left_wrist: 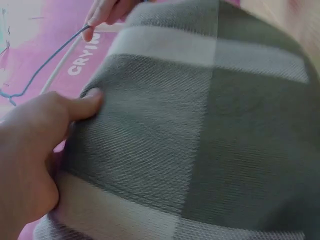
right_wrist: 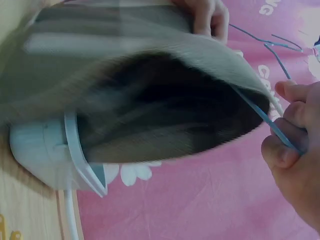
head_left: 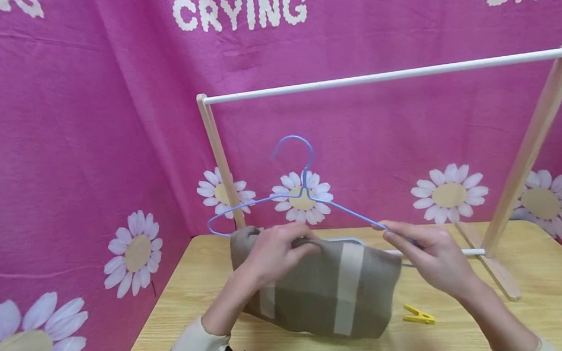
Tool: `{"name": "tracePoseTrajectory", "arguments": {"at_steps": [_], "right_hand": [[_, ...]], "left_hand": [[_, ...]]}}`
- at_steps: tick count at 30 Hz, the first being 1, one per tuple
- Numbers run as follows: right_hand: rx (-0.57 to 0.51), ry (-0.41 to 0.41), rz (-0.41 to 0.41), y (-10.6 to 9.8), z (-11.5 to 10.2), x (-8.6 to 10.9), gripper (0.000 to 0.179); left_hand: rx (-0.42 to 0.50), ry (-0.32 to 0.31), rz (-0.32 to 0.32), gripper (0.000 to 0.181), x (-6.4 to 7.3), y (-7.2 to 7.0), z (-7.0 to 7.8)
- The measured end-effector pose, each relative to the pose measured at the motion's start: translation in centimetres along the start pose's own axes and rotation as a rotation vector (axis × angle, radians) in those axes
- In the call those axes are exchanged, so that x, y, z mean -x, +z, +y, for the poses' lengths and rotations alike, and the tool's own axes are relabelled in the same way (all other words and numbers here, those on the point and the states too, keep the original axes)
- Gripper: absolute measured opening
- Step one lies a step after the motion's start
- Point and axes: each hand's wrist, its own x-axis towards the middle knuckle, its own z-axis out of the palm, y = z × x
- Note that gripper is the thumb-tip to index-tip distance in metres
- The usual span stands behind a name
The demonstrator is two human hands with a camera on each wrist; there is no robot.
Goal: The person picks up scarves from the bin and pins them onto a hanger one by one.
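A blue wire hanger [head_left: 348, 210] stands with its hook up. Over its lower part hangs a folded grey-green checked cloth [head_left: 312, 297] with pale stripes. My left hand [head_left: 278, 251] pinches the cloth's upper edge, the thumb lying on the near face in the left wrist view. With thumb and fingers, my right hand [head_left: 435, 252] grips the hanger's right end. The right wrist view looks into the open side of the fold, where the hanger's blue wire [right_wrist: 255, 107] runs in. The cloth's far side is hidden.
A wooden rack with a white rail [head_left: 386, 76] stands behind. A yellow clothespin [head_left: 419, 314] lies on the wooden table [head_left: 549, 293], right of the cloth. A pale container [right_wrist: 40, 150] sits beneath and behind the cloth. Pink flowered curtains [head_left: 380, 142] enclose the table.
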Motion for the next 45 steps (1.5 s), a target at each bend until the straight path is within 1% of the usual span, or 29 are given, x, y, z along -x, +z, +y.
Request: {"name": "tracePoseTrajectory", "arguments": {"at_steps": [2, 3, 4, 5, 6, 7, 9, 10, 11, 12, 13, 14, 16, 19, 21, 22, 23, 25, 27, 28, 30, 32, 34, 36, 37, 40, 41, 45], "right_hand": [[0.001, -0.03, -0.016, 0.1, -0.1, -0.1, 0.035], [0.003, -0.04, -0.018, 0.2, -0.1, -0.1, 0.035], [0.008, -0.044, -0.013, 0.2, -0.1, -0.1, 0.036], [0.012, -0.041, 0.004, 0.4, -0.1, -0.1, 0.036], [0.015, -0.024, 0.022, 0.5, 0.0, 0.0, 0.036], [0.014, -0.001, 0.04, 0.5, 0.1, 0.0, 0.037], [0.014, 0.058, 0.08, 0.6, 0.3, 0.2, 0.035], [0.006, 0.082, 0.099, 0.5, 0.5, 0.3, 0.035], [-0.004, 0.109, 0.114, 0.4, 0.7, 0.4, 0.035], [-0.005, 0.125, 0.125, 0.2, 0.8, 0.6, 0.035], [-0.011, 0.125, 0.136, 0.1, 1.0, 0.6, 0.035], [-0.01, 0.12, 0.14, -0.2, 1.1, 0.7, 0.035], [0.003, 0.099, 0.143, -0.6, 1.3, 0.8, 0.035], [0.015, 0.079, 0.143, -1.0, 1.4, 0.7, 0.035], [0.025, 0.093, 0.139, -1.3, 1.3, 0.7, 0.034], [0.023, 0.108, 0.136, -1.4, 1.2, 0.7, 0.034], [0.024, 0.114, 0.131, -1.5, 1.2, 0.7, 0.034], [0.031, 0.139, 0.116, -1.8, 1.2, 0.7, 0.033], [0.046, 0.163, 0.097, -2.0, 1.0, 0.7, 0.031], [0.046, 0.176, 0.091, -2.1, 0.9, 0.6, 0.03], [0.053, 0.196, 0.086, -2.2, 0.8, 0.5, 0.03], [0.058, 0.201, 0.085, -2.3, 0.8, 0.5, 0.029], [0.058, 0.216, 0.082, -2.3, 0.9, 0.6, 0.029], [0.059, 0.226, 0.078, -2.3, 1.1, 0.6, 0.029], [0.058, 0.229, 0.075, -2.3, 1.2, 0.6, 0.029], [0.062, 0.239, 0.062, -2.5, 1.5, 0.5, 0.028], [0.062, 0.233, 0.057, -2.5, 1.6, 0.4, 0.027], [0.078, 0.198, 0.036, -2.5, 1.6, 0.3, 0.029]], "left_hand": [[0.072, -0.129, 0.024, 0.01, -0.4, -0.1, 0.2], [0.086, -0.18, 0.031, 0.011, -0.6, -0.1, 0.2], [0.082, -0.214, 0.03, 0.012, -0.7, 0.0, 0.3], [0.069, -0.235, 0.022, 0.014, -0.9, 0.0, 0.3], [0.034, -0.238, 0.015, 0.015, -1.0, 0.1, 0.3], [-0.001, -0.227, 0.009, 0.017, -1.0, 0.2, 0.3], [-0.092, -0.155, 0.029, 0.02, -0.7, 0.2, 0.4], [-0.132, -0.104, 0.058, 0.02, -0.5, 0.0, 0.4], [-0.167, -0.053, 0.103, 0.02, -0.3, -0.2, 0.4], [-0.202, -0.001, 0.163, 0.019, 0.0, -0.4, 0.2], [-0.215, 0.047, 0.227, 0.017, 0.3, -0.7, 0.1], [-0.221, 0.09, 0.295, 0.015, 0.5, -1.1, -0.2], [-0.204, 0.162, 0.424, 0.013, 1.0, -2.2, -0.9], [-0.179, 0.235, 0.597, 0.014, 1.6, -3.8, -2.2], [-0.184, 0.246, 0.688, 0.017, 2.0, -4.8, -3.2], [-0.193, 0.238, 0.72, 0.018, 2.2, -5.2, -3.7], [-0.198, 0.22, 0.736, 0.02, 2.4, -5.5, -4.2], [-0.199, 0.167, 0.722, 0.028, 2.8, -5.9, -5.0], [-0.174, 0.101, 0.654, 0.036, 3.3, -6.1, -5.6], [-0.162, 0.081, 0.617, 0.038, 3.5, -6.1, -5.9], [-0.134, 0.072, 0.557, 0.035, 3.8, -6.0, -6.3], [-0.104, 0.085, 0.543, 0.025, 3.9, -5.5, -6.5], [-0.083, 0.132, 0.565, 0.018, 3.8, -5.0, -6.7], [-0.057, 0.177, 0.603, 0.022, 3.6, -4.8, -6.6], [-0.042, 0.195, 0.624, 0.021, 3.5, -4.7, -6.7], [-0.041, 0.251, 0.684, 0.023, 3.3, -4.5, -6.6], [-0.045, 0.264, 0.706, 0.022, 3.3, -4.5, -6.6], [-0.073, 0.28, 0.776, 0.02, 3.4, -4.1, -6.6]]}}
